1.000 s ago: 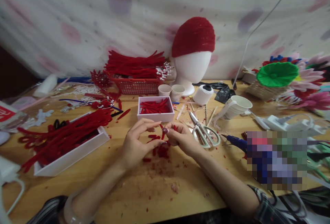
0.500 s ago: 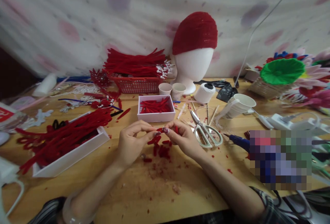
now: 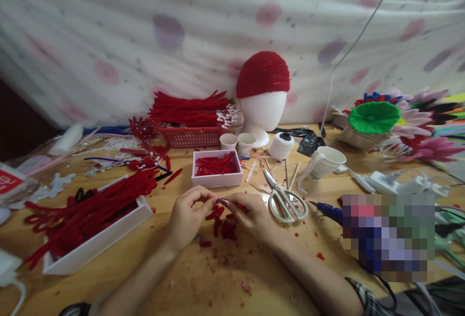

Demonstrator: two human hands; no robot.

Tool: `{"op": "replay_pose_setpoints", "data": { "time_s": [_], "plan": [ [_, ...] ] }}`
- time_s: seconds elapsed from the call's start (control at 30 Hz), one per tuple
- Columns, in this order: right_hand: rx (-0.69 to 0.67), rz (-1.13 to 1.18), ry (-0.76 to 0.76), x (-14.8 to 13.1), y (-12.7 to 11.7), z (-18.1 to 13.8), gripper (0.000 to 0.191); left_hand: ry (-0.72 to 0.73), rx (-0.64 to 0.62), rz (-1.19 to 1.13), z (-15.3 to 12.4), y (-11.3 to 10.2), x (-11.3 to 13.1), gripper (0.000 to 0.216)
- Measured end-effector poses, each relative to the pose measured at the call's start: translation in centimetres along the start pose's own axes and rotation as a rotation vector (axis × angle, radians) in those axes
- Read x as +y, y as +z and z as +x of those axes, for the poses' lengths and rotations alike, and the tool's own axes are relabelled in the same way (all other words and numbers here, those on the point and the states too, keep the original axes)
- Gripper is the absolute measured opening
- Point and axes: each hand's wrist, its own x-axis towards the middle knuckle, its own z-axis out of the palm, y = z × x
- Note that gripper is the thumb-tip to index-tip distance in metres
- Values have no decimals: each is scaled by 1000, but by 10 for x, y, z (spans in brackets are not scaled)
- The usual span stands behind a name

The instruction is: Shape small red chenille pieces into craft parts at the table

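My left hand (image 3: 189, 215) and my right hand (image 3: 255, 216) meet fingertip to fingertip above the wooden table, both closed in a pinch. Between them is a short red chenille stem piece (image 3: 239, 205), mostly hidden by the fingers; a bit of red shows at my right hand. Just below and behind the fingertips lie short red fuzzy offcuts (image 3: 228, 229). Scissors (image 3: 286, 204) with pale handles rest to the right of my right hand. Beyond the hands stands a small white box (image 3: 217, 180) holding slim red pieces (image 3: 214, 164).
At left, a long white box (image 3: 98, 243) is heaped with red chenille stems (image 3: 105, 204). Behind stand a red basket (image 3: 192, 137), paper cups (image 3: 228, 141), a thread spool (image 3: 281, 146) and a mannequin head (image 3: 263, 107). A blue-handled tool (image 3: 329, 212) and a power strip (image 3: 403, 183) lie right.
The view has tilted up, so the table items sit lower in the picture. My hands stay pinched together; the red piece between them is now more covered by the fingers.
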Motion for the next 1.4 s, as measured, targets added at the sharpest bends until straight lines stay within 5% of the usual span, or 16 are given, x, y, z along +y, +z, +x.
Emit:
{"op": "replay_pose_setpoints", "data": {
  "time_s": [0.43,0.6,0.9,1.4],
  "plan": [
    [8,18,26,-11,1,-5,23,-221,-107,-111,3,5,10,18],
    [2,-21,28,-9,-2,-5,20,-203,-131,-80,5,4,8,18],
    [-56,91,167,-3,3,-4,25,-369,-158,-135,7,4,3,31],
    [-106,46,153,-3,3,1,23,-220,-146,24,7,1,2,21]
  ]
}}
